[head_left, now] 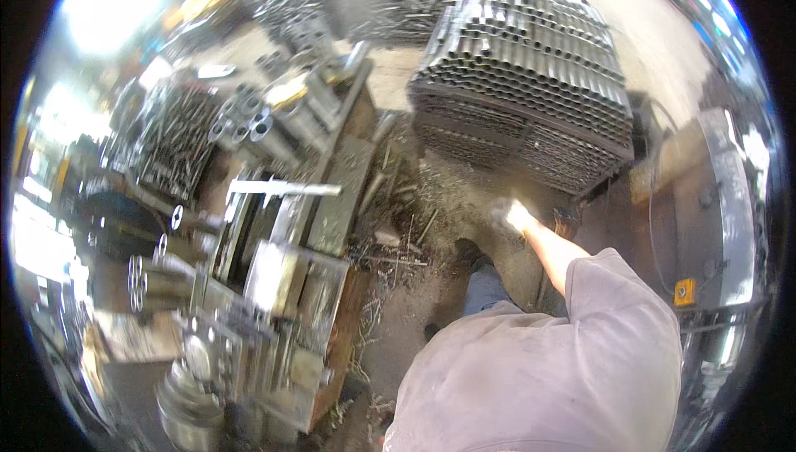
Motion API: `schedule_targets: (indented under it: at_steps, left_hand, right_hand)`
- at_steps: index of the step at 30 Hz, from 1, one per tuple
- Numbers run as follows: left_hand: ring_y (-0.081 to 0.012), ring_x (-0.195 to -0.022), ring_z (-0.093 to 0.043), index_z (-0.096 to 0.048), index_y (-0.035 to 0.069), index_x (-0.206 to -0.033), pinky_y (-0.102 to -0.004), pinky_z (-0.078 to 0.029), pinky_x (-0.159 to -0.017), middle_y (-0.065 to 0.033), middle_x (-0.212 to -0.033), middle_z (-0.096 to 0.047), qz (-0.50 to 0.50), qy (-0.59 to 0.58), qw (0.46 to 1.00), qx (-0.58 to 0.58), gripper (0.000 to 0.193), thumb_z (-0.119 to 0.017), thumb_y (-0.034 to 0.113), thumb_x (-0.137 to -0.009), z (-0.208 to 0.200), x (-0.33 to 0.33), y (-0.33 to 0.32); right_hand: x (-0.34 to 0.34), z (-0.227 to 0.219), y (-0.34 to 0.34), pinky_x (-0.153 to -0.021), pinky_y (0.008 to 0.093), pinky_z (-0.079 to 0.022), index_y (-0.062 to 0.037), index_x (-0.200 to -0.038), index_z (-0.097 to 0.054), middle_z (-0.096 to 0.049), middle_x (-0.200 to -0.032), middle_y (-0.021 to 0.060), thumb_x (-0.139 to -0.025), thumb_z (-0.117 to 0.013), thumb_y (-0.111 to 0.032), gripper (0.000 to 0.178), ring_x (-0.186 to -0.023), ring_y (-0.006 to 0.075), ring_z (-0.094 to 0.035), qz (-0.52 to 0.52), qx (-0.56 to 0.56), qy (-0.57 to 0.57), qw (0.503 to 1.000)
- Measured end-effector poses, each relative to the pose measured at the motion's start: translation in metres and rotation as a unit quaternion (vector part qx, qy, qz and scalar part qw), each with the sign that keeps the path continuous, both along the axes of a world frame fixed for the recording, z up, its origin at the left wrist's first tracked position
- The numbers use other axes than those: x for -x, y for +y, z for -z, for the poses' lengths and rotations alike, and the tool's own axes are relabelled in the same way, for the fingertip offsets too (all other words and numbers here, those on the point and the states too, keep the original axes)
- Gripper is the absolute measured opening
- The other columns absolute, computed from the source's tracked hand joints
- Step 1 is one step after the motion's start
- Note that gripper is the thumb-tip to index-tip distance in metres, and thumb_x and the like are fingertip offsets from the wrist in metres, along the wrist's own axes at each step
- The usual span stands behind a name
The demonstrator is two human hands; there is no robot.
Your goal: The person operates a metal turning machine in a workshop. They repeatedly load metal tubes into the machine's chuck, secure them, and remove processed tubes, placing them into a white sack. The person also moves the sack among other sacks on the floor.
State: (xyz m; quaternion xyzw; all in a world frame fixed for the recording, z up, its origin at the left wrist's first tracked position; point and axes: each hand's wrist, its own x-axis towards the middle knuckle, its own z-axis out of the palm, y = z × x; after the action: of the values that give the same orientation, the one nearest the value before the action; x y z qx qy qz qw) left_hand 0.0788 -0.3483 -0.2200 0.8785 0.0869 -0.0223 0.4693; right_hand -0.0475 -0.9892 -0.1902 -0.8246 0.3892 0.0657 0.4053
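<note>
My right arm reaches forward over the floor, and my right hand [512, 216] is blurred by motion and partly washed out by bright light. Whether its fingers are open or closed does not show. It is nearest to the lower front of a large metal crate [514, 128], apart from it in the picture. Stacked metal tubes [531, 37] fill that crate and rise above its rim. My left hand does not show. To my left, a silver caliper-shaped tool [286, 188] lies across the bed of a lathe-like machine [332, 211].
Several thick metal cylinders [269, 133] stand behind the machine, near a pile of thin metal pieces [174, 141]. Metal shavings [369, 328] litter the floor [398, 352] beside the machine. At right stand a metal cabinet or bench [696, 195] and a small yellow box [684, 292].
</note>
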Motion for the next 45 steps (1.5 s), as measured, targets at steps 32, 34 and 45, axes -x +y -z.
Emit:
schedule_targets:
  at_steps: [32,34,45]
  left_hand:
    - [-0.0369,-0.103,-0.074,-0.075,0.008,-0.117,-0.0467,-0.055,-0.091,-0.0201,-0.105,-0.078,0.271,0.289,0.882,-0.255,0.043,-0.061,0.044,-0.098,-0.011,-0.042,-0.415]
    - [-0.0375,-0.105,-0.073,-0.074,0.008,-0.118,-0.0470,-0.054,-0.092,-0.0206,-0.107,-0.077,0.274,0.287,0.887,-0.235,0.043,-0.061,0.044,-0.098,0.003,-0.034,-0.404]
    - [-0.0418,-0.148,-0.041,-0.033,0.010,-0.162,-0.0546,-0.034,-0.123,-0.0200,-0.155,-0.051,0.291,0.015,0.907,-0.305,0.098,-0.085,0.041,-0.085,-0.119,-0.012,-0.413]
  right_hand:
    - [-0.143,-0.155,-0.603,-0.070,0.0376,-0.062,-0.0019,-0.154,-0.049,-0.077,-0.108,0.0214,-0.095,-0.063,-0.027,0.065,-0.087,0.0239,-0.075,0.351,0.127,-0.210,0.904]
    - [-0.115,-0.155,-0.536,-0.056,0.0297,-0.057,-0.0022,-0.157,-0.045,-0.075,-0.104,0.0161,-0.096,-0.061,-0.015,0.065,-0.071,0.0155,-0.067,0.363,-0.087,-0.350,0.859]
    - [-0.093,-0.108,-0.089,-0.054,0.0279,-0.055,-0.0058,-0.151,-0.056,-0.077,-0.109,0.0105,-0.107,-0.056,-0.021,0.046,-0.073,0.0162,-0.071,0.073,-0.557,-0.152,0.813]
